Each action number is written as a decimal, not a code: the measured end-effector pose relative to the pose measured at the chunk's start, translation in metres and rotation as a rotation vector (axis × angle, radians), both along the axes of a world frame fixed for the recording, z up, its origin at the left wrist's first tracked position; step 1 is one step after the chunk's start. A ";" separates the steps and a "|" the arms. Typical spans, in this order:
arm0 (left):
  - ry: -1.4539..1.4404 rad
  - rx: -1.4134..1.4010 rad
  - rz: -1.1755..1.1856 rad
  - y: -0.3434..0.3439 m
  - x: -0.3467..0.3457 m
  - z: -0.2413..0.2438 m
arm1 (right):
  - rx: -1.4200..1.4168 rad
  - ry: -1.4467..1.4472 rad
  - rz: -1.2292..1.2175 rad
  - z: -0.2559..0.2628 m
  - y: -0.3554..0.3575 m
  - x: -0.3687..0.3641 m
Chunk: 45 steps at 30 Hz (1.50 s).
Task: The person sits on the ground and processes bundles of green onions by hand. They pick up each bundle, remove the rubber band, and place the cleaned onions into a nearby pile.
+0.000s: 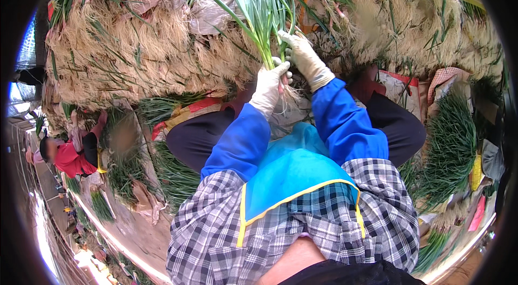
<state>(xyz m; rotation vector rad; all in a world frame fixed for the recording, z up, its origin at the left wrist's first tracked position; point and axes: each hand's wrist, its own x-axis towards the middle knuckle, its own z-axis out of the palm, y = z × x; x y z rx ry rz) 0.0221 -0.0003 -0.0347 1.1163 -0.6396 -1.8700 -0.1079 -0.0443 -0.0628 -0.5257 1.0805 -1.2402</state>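
Observation:
My left hand (267, 86), in a whitish glove, grips a bunch of green garlic or similar allium stalks (262, 40) low down near the bulbs. Their long green leaves fan away from me over the heap. Pinkish bulbs (282, 87) and pale stringy roots (290, 96) poke out below the fingers. Just to the right, my right hand (303, 58), gloved the same way, has its fingers bent around a stalk at the bunch's right side. Part of its grip is hidden by the fingers themselves.
A long heap of rooted stalks (162, 58) lies across in front, with plastic sacks (214, 1) on it. Leafy green piles (449, 143) lie at the right, others (178, 171) at the left. A person in red (77, 157) sits at far left. My light-blue apron (291, 179) covers my lap.

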 end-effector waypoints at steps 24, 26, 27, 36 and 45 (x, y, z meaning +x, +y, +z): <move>0.113 0.050 -0.034 0.021 0.062 -0.010 | 0.099 -0.415 0.125 0.040 0.029 -0.013; -0.019 0.077 -0.067 0.022 0.051 -0.011 | 0.187 -0.098 0.127 0.009 0.013 0.030; -0.073 0.090 -0.063 0.023 0.045 -0.007 | 0.045 -0.059 0.064 -0.001 0.009 0.046; -0.179 -0.021 0.123 0.032 0.022 -0.001 | -0.218 0.274 -0.534 -0.005 0.018 0.070; -0.096 0.047 -0.091 0.027 0.026 0.012 | 0.082 -0.604 -0.443 0.044 0.028 0.037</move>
